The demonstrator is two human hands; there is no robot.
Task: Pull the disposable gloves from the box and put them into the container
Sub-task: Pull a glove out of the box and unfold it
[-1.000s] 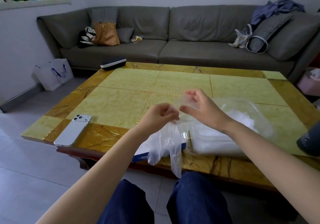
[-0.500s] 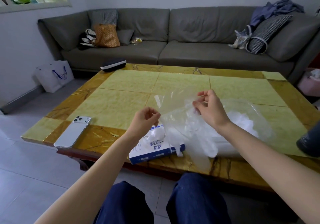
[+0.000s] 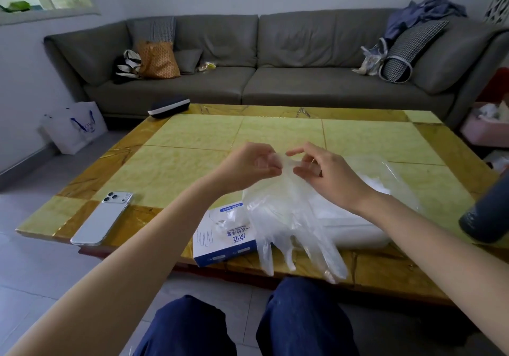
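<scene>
Head view: your 2 hands are raised over the table (image 3: 190, 168).
Left hand (image 3: 252, 166): your fingers are curled, pinching the glove (image 3: 289, 212) top.
Right hand (image 3: 329, 175): your thumb and fingers pinch the same edge.
Glove: hangs down before the box (image 3: 220, 238) and the container (image 3: 358, 229).
Box: near table edge, left of the container.
Phone (image 3: 103, 218): left of the box.

box (image 3: 224, 236) on table (image 3: 192, 168) front edge | container (image 3: 358, 218) right of box | phone (image 3: 103, 218) left
</scene>
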